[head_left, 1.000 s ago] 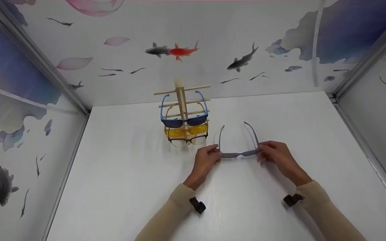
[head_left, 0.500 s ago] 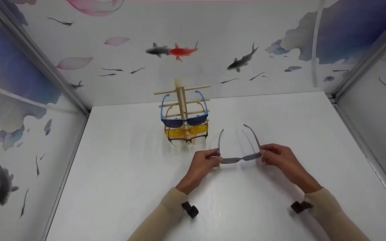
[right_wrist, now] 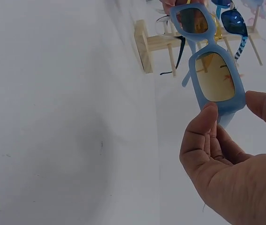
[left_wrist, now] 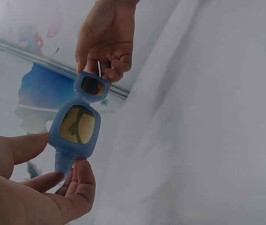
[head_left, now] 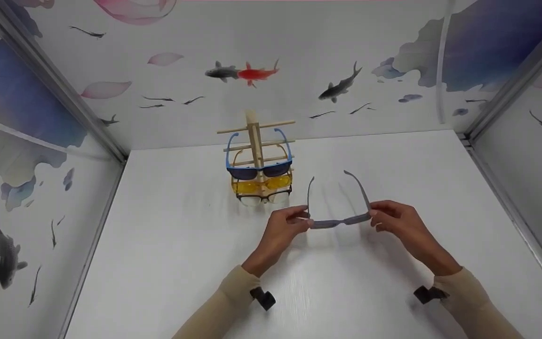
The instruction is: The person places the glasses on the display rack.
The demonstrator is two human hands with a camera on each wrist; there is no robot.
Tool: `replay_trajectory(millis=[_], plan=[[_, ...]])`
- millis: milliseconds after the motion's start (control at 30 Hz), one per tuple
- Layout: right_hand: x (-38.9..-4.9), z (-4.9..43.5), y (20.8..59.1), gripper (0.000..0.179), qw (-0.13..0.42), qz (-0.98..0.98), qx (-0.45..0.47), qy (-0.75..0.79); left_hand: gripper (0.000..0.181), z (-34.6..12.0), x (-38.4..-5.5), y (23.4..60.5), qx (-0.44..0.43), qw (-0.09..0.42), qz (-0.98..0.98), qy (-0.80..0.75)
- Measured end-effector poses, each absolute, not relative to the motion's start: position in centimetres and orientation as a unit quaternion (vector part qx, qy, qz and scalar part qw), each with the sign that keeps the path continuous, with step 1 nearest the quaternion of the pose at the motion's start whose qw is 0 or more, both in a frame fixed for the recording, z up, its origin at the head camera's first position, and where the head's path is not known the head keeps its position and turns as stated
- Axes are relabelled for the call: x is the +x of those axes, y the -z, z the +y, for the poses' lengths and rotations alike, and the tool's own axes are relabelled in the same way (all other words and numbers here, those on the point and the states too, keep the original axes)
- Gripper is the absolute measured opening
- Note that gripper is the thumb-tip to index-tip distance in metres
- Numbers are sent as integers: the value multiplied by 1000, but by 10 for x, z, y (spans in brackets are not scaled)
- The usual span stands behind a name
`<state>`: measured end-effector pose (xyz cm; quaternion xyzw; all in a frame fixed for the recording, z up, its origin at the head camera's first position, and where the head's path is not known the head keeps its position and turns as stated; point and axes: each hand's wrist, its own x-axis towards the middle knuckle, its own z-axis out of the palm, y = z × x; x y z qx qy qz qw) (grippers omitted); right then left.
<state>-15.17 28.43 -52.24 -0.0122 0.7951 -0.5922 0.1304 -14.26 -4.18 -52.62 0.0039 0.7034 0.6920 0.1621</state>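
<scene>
Light-blue framed sunglasses with brownish lenses are held up between both hands, temples unfolded and pointing away toward the back wall. My left hand pinches the left hinge corner of the frame. At the opposite corner my right hand pinches the frame between thumb and fingers. The left wrist view shows the thick blue rim with the left thumb at its edge. In the right wrist view the near lens looks yellowish, fingers curled below it.
Left of the sunglasses stands a wooden eyewear rack with crossbars. It carries blue-framed sunglasses, yellow-lensed glasses and dark-rimmed clear glasses. Patterned panels enclose the white table at the back and sides.
Both hands first drew the sunglasses back toward the body, then shifted them slightly right. The hands are a little farther apart now, and the temples spread wider. The rack has stayed put.
</scene>
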Motion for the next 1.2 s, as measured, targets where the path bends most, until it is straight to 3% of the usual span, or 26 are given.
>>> replay_trajectory(millis=[1200], plan=[[-133, 272, 457, 38, 48, 804, -60, 590, 48, -56, -134, 459, 62, 118, 752, -645]])
